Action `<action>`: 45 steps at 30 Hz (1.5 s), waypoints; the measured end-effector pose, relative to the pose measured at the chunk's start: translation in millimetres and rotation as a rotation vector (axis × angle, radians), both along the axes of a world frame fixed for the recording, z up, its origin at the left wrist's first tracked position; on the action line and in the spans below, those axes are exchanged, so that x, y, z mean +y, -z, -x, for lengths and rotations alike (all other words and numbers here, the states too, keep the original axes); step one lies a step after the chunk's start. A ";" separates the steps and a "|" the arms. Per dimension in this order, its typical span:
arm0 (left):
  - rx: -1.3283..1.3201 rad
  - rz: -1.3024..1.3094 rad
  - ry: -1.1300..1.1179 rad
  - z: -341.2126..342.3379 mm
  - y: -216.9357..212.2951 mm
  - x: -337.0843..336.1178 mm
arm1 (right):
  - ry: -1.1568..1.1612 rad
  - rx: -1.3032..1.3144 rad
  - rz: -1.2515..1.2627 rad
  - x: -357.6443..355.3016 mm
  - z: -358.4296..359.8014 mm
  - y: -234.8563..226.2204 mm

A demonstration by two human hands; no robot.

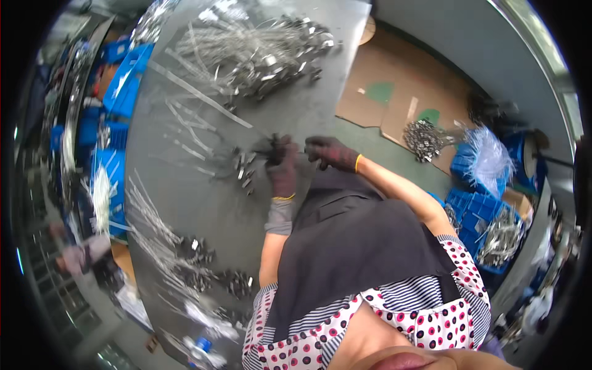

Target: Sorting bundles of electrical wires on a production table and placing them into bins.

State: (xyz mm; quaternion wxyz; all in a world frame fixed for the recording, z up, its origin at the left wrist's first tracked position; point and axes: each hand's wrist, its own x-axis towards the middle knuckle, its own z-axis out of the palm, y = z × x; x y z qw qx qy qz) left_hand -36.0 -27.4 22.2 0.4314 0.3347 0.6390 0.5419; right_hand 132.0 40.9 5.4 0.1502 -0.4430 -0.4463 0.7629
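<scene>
My left hand [282, 163], in a dark maroon work glove, is closed at the table's near edge. Small dark pieces show at its fingertips, too blurred to name. Just to its right, my right hand [332, 153] has its gloved fingers curled together in a pinch; whatever they hold is hidden. A little cluster of dark metal clips [245, 169] lies beside my left hand, with thin clear strips [192, 148] scattered further left. Beyond both hands is a large heap of clear strips with dark metal ends [265, 58] on the grey table [179, 213].
More strip bundles [154, 225] lie at the table's lower left. Blue bins [111, 176] line its left side. On the floor at right are flattened cardboard [370, 95], a pile of metal pieces [424, 139] and blue crates [468, 209]. Another person [83, 256] is blurred at far left.
</scene>
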 end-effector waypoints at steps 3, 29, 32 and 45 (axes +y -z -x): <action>0.250 0.103 -0.006 9.6 27.0 -20.0 | -0.167 0.003 -0.026 19.9 59.3 -50.8; -0.802 0.131 -0.298 54.7 -8.9 -57.7 | -0.236 -0.508 -1.493 146.6 143.8 -26.7; -0.505 0.344 0.039 40.0 -14.1 -95.4 | -0.046 -0.486 -1.242 132.0 121.4 -16.8; -0.131 0.204 0.467 34.7 -15.5 -106.4 | -0.277 -0.881 -1.096 149.3 135.1 -36.6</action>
